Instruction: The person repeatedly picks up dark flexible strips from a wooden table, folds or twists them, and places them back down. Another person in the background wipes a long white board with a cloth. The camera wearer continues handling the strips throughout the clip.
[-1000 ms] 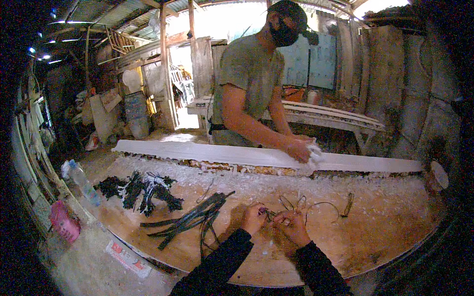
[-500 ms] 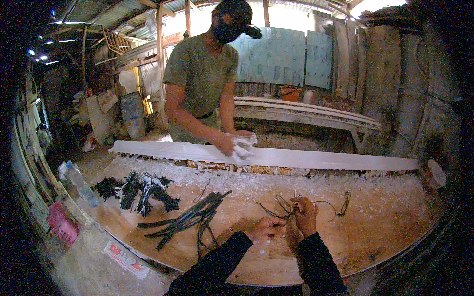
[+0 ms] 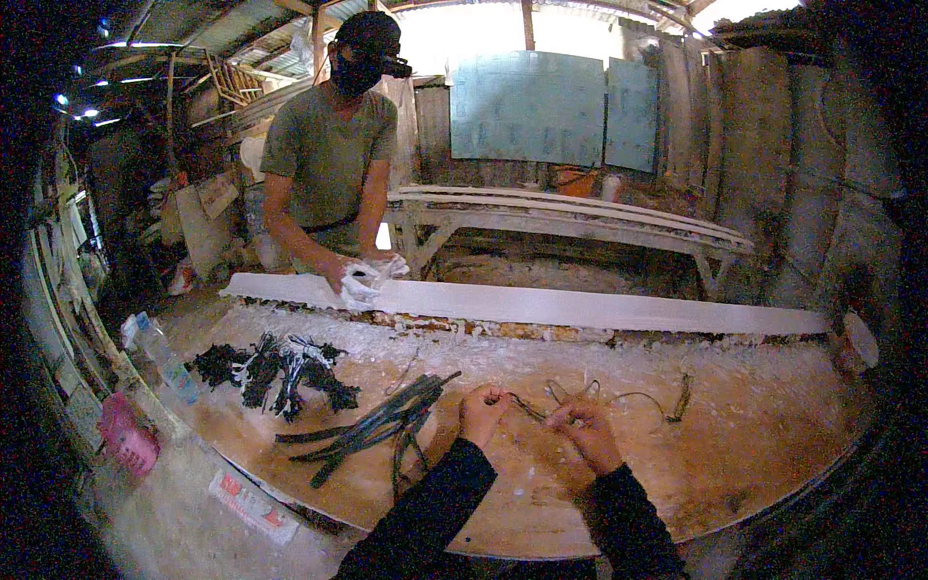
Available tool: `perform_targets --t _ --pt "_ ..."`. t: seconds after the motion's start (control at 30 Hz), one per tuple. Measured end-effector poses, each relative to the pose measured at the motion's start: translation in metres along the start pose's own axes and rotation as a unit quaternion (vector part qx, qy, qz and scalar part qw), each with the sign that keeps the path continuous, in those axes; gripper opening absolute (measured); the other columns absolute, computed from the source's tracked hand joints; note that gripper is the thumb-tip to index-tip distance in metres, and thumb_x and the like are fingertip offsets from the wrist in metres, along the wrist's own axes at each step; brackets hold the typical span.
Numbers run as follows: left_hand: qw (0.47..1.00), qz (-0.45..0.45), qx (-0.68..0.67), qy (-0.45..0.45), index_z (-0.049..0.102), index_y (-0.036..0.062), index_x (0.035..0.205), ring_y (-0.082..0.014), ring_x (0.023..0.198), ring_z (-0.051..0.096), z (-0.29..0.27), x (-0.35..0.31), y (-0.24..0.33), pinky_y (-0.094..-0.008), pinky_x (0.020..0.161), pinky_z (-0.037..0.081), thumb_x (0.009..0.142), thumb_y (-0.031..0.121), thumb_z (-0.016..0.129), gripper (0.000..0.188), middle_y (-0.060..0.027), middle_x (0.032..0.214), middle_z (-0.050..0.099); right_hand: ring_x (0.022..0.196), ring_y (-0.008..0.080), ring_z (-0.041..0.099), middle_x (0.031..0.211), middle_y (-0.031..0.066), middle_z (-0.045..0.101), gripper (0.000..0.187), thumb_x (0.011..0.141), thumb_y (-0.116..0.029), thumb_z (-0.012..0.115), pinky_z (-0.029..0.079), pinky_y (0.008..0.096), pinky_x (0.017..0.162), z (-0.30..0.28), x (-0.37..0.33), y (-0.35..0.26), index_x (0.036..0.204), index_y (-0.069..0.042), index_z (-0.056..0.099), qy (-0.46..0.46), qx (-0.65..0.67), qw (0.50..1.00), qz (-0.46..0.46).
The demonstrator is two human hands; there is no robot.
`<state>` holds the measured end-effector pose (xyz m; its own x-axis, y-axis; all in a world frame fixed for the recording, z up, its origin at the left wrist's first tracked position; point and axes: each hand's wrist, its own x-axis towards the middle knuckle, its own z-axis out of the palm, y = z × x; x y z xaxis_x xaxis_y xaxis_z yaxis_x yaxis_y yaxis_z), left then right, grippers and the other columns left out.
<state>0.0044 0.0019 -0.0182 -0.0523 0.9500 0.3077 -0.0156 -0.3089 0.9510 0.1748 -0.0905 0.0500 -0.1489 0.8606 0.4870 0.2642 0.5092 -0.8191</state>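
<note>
Over the wooden tabletop, my left hand (image 3: 482, 416) is closed with its fingertips pinching the end of a thin dark cord (image 3: 527, 409). My right hand (image 3: 588, 432) pinches the same cord a little farther right, so a short length runs between the two hands. Loops of thin strand stick up just behind the right hand's fingers, and a loose strand (image 3: 682, 398) lies on the wood to the right. Left of my hands lies a pile of long dark flat strips (image 3: 372, 425). Farther left are several frayed black bundles (image 3: 275, 375) with some white strands.
A long white plaster-like strip (image 3: 580, 307) spans the table's far side. Behind it a co-worker (image 3: 333, 164) has white-coated hands (image 3: 365, 277) on the strip. At the left edge are a plastic bottle (image 3: 164, 358) and a pink basket (image 3: 128, 435). A bench (image 3: 570, 217) stands behind.
My left hand has moved up and away from me, and the cord now stretches between my hands. My right hand has lowered slightly. The co-worker has shifted left along the white strip.
</note>
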Motion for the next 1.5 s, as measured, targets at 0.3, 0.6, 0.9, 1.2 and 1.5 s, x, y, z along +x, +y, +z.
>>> perform_targets --t 0.3,0.6,0.9,1.2,1.5 --pt "0.973 0.146 0.157 0.086 0.058 0.0017 0.065 -0.013 0.054 0.053 0.001 -0.006 0.007 -0.0253 0.05 0.041 0.068 0.009 0.065 0.01 -0.0061 0.06 0.057 0.103 0.024 0.046 0.1 0.0072 0.057 0.014 0.074 -0.016 0.062 0.035 0.0352 0.089 0.027 -0.006 -0.018 0.086 -0.008 0.064 -0.151 0.032 0.988 0.025" --pt "0.979 0.108 0.171 0.035 0.062 0.0038 0.073 -0.0183 0.056 0.055 0.008 -0.015 0.016 -0.0285 0.051 0.044 0.07 0.01 0.063 0.007 -0.0087 0.069 0.06 0.086 0.0187 0.052 0.082 0.0046 0.059 0.008 0.067 -0.011 0.067 0.038 0.0322 0.083 0.019 -0.004 -0.024 0.072 -0.008 0.062 -0.077 0.001 0.997 0.013" --pt "0.97 -0.064 -0.02 -0.234 0.058 0.008 0.094 -0.0071 0.059 0.05 0.021 -0.023 0.002 -0.0217 0.052 0.04 0.075 0.008 0.055 0.018 -0.0013 0.076 0.058 0.06 0.0141 0.052 0.059 0.0036 0.054 0.011 0.064 -0.001 0.063 0.041 0.0273 0.057 -0.008 0.011 0.016 0.061 -0.004 0.053 0.156 -0.152 0.975 0.04" --pt "0.869 -0.199 -0.122 -0.436 0.053 0.0098 0.089 -0.0049 0.052 0.043 0.029 -0.059 0.073 -0.0196 0.046 0.035 0.081 0.015 0.049 0.011 0.0037 0.066 0.051 0.062 0.016 0.053 0.068 0.0056 0.057 0.006 0.069 -0.004 0.061 0.041 0.0288 0.057 -0.015 0.011 0.008 0.072 -0.005 0.056 0.235 0.001 0.965 0.115" --pt "0.908 -0.14 -0.104 -0.382 0.056 0.0086 0.082 -0.0025 0.049 0.039 0.03 -0.051 0.063 -0.0177 0.041 0.032 0.08 0.021 0.057 0.013 0.0045 0.066 0.05 0.07 0.0187 0.054 0.074 0.0086 0.057 0.012 0.072 -0.014 0.063 0.043 0.0291 0.063 -0.022 0.013 0.034 0.075 -0.004 0.058 0.251 -0.149 0.954 0.066"
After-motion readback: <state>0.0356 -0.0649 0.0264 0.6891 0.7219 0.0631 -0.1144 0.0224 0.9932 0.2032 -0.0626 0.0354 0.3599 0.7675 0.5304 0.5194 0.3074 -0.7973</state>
